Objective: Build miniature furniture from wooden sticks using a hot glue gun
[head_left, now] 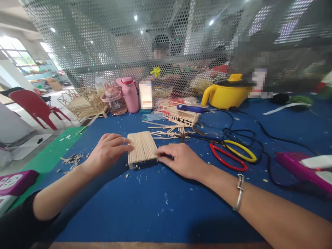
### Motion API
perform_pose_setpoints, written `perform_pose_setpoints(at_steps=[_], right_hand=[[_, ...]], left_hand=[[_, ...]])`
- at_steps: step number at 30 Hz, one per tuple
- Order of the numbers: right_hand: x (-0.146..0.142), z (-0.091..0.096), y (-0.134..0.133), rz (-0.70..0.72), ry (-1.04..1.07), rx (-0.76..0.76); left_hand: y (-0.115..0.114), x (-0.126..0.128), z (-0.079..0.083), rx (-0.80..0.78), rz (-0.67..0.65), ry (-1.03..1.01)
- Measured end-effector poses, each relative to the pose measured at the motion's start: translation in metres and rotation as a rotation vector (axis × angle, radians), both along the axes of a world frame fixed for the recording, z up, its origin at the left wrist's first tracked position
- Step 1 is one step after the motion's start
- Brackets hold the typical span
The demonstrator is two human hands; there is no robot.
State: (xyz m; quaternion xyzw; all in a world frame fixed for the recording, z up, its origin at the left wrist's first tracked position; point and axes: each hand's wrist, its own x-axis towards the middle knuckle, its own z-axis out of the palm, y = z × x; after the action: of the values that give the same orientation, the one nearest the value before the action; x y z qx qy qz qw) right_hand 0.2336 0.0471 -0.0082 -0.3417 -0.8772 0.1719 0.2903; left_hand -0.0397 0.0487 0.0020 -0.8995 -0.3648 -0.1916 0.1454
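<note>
A small platform of pale wooden sticks [142,147] laid side by side rests on short legs on the blue tabletop. Along its left edge, the bent fingers of my left hand [107,148] hold it. My right hand [178,157] pinches the front right corner between thumb and forefinger; the fingertips partly hide that corner. A dark gap runs between two of the top sticks. Loose wooden sticks [169,132] lie just behind the platform, near a pair of pliers with one red handle [227,159] and one yellow handle [241,152].
A blue glue gun [190,109] lies across a stick-built model [178,117], its black cord trailing right. Behind stand a pink bottle [130,95], a yellow electric pot [228,93] and a perforated metal screen [103,45]. Wood scraps [73,161] lie left; a larger stick model [83,102] stands back left.
</note>
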Motion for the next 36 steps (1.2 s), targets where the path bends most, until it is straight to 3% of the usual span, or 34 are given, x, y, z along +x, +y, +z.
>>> perform_pose_setpoints(at_steps=[4, 7, 10, 13, 17, 21, 29, 34, 36], right_hand=[[-0.005, -0.004, -0.006, 0.044, -0.08, 0.015], [-0.007, -0.005, -0.005, 0.047, -0.066, 0.004], [-0.008, -0.005, -0.004, 0.048, -0.072, 0.001], [-0.008, -0.005, -0.004, 0.031, -0.088, 0.004], [-0.008, -0.006, -0.004, 0.026, -0.085, 0.004], [-0.008, -0.006, -0.004, 0.039, -0.086, 0.017], [-0.008, -0.008, -0.003, 0.033, -0.092, 0.03], [-0.008, -0.009, -0.003, 0.016, -0.11, 0.043], [-0.009, -0.01, -0.002, 0.009, -0.103, 0.055]], left_hand=[[0.007, -0.004, -0.005, -0.049, -0.002, -0.005], [-0.005, -0.002, -0.005, -0.072, -0.012, -0.07], [-0.026, 0.001, -0.004, 0.05, 0.011, -0.172], [-0.041, 0.008, -0.005, 0.148, -0.042, -0.057], [-0.039, 0.02, -0.008, 0.243, -0.122, 0.151], [-0.032, 0.03, -0.01, 0.377, -0.207, 0.162], [-0.037, 0.033, -0.008, 0.336, -0.247, 0.003], [-0.061, 0.012, 0.009, 0.129, -0.221, -0.259], [-0.067, -0.002, 0.018, 0.226, -0.12, -0.447]])
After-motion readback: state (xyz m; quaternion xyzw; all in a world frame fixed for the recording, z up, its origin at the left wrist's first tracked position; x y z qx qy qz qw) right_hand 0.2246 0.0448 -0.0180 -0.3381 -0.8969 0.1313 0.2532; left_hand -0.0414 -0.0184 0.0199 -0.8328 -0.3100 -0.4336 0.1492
